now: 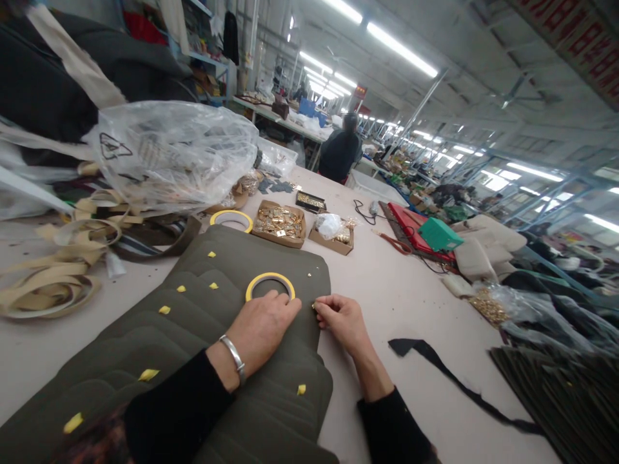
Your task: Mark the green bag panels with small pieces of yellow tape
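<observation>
Layered dark olive fabric pieces [193,335] lie on the table, dotted with several small yellow tape bits [149,374]. My left hand [264,328], with a silver bracelet at the wrist, has its fingers closed at the near edge of a yellow tape roll [269,277] on the fabric; its fingertips are hidden. Just right of it, my right hand [341,319] pinches a tiny gold piece [314,307] at the fabric's right edge. A small shiny stud [309,275] sits on the fabric above.
Behind the fabric are another tape roll [231,221], a box of gold hardware [279,223] and a smaller box [333,233]. A plastic bag [174,154] and straps [53,283] lie left. At right are a black strip [449,374] and stacked fabric [551,399]. A person [341,151] sits beyond.
</observation>
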Action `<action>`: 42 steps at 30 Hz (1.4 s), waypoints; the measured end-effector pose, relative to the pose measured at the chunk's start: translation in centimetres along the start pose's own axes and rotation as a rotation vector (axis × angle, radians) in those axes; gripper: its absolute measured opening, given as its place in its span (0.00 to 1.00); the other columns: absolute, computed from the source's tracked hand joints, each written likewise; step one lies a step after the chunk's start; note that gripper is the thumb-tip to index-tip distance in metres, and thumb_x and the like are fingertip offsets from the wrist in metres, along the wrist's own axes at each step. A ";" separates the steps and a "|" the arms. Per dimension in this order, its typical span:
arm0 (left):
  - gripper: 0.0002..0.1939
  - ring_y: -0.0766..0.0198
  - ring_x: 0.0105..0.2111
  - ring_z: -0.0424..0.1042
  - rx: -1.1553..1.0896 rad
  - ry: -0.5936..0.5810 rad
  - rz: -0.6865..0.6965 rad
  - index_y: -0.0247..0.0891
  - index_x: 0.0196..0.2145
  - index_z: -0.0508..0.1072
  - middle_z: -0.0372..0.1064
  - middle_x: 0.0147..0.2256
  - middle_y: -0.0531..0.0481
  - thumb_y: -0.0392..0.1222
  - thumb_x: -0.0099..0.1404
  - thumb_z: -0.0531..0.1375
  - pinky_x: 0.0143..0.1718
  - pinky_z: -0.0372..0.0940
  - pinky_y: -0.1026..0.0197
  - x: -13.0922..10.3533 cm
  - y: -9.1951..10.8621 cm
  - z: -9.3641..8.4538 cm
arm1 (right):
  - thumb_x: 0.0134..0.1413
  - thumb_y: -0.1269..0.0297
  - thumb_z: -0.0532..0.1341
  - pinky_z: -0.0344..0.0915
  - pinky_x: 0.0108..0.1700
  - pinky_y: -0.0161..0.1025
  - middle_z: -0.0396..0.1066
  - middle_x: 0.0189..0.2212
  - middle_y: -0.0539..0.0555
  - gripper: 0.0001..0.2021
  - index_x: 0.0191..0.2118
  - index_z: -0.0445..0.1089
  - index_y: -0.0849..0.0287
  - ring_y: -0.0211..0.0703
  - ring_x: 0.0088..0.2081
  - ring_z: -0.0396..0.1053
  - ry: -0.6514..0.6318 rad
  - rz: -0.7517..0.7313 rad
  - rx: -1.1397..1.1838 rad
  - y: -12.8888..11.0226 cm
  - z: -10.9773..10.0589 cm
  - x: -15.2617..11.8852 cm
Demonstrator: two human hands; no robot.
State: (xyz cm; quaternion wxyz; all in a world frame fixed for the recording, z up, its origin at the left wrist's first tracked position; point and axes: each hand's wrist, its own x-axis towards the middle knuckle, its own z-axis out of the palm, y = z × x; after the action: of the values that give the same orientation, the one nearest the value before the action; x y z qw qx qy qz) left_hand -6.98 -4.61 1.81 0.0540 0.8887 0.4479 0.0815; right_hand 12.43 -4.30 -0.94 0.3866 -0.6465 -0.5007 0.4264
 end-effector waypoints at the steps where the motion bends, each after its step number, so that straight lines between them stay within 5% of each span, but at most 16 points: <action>1: 0.08 0.56 0.37 0.69 0.002 -0.009 -0.004 0.39 0.37 0.68 0.70 0.35 0.48 0.33 0.68 0.49 0.33 0.65 0.58 0.0 0.1 0.0 | 0.45 0.61 0.64 0.66 0.24 0.32 0.70 0.19 0.50 0.11 0.30 0.75 0.64 0.34 0.19 0.66 0.003 -0.018 -0.042 0.0 0.2 0.0; 9: 0.09 0.54 0.37 0.70 -0.015 -0.011 -0.004 0.39 0.37 0.68 0.71 0.35 0.47 0.32 0.68 0.49 0.33 0.67 0.56 0.0 0.2 -0.1 | 0.48 0.67 0.60 0.70 0.35 0.38 0.74 0.24 0.53 0.07 0.30 0.77 0.59 0.41 0.27 0.72 0.073 -0.283 -0.451 -0.5 0.5 -0.2; 16: 0.09 0.54 0.37 0.70 -0.030 -0.033 -0.019 0.39 0.37 0.68 0.71 0.35 0.47 0.33 0.68 0.49 0.33 0.66 0.56 -0.1 0.2 -0.2 | 0.42 0.61 0.66 0.68 0.23 0.33 0.69 0.17 0.49 0.11 0.30 0.73 0.64 0.34 0.19 0.66 -0.051 0.059 0.085 0.7 -0.2 0.5; 22: 0.09 0.55 0.37 0.70 -0.023 -0.029 -0.030 0.39 0.37 0.68 0.71 0.35 0.47 0.33 0.68 0.49 0.34 0.66 0.56 0.0 0.2 -0.1 | 0.46 0.63 0.63 0.67 0.22 0.32 0.69 0.18 0.49 0.09 0.31 0.74 0.63 0.34 0.19 0.66 -0.006 0.009 -0.101 0.0 0.8 -0.1; 36: 0.10 0.55 0.38 0.70 -0.023 -0.029 -0.036 0.38 0.38 0.68 0.71 0.36 0.47 0.33 0.68 0.48 0.35 0.68 0.55 -0.2 0.2 -0.4 | 0.50 0.66 0.63 0.62 0.33 0.37 0.75 0.24 0.52 0.05 0.35 0.75 0.55 0.45 0.30 0.73 0.077 -0.230 -0.850 -2.2 0.8 0.3; 39: 0.10 0.55 0.38 0.70 -0.026 -0.031 -0.034 0.38 0.38 0.68 0.71 0.36 0.47 0.33 0.69 0.48 0.36 0.67 0.55 -0.2 0.2 -0.4 | 0.51 0.57 0.64 0.62 0.30 0.37 0.72 0.21 0.51 0.13 0.40 0.72 0.58 0.45 0.27 0.71 0.158 -0.277 -0.804 -1.9 -0.4 0.0; 42: 0.10 0.57 0.38 0.69 -0.031 -0.035 -0.030 0.38 0.38 0.68 0.70 0.36 0.46 0.33 0.69 0.48 0.37 0.66 0.57 -0.2 0.0 -0.3 | 0.57 0.59 0.60 0.64 0.32 0.35 0.72 0.25 0.51 0.09 0.39 0.70 0.59 0.41 0.27 0.70 0.122 -0.446 -0.620 -1.0 -1.4 -0.6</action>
State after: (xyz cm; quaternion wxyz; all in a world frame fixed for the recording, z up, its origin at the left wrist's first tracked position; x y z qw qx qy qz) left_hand -7.15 -4.75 2.09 0.0766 0.8822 0.4590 0.0720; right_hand 13.36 -4.78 0.61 0.2852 -0.6322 -0.7102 0.1208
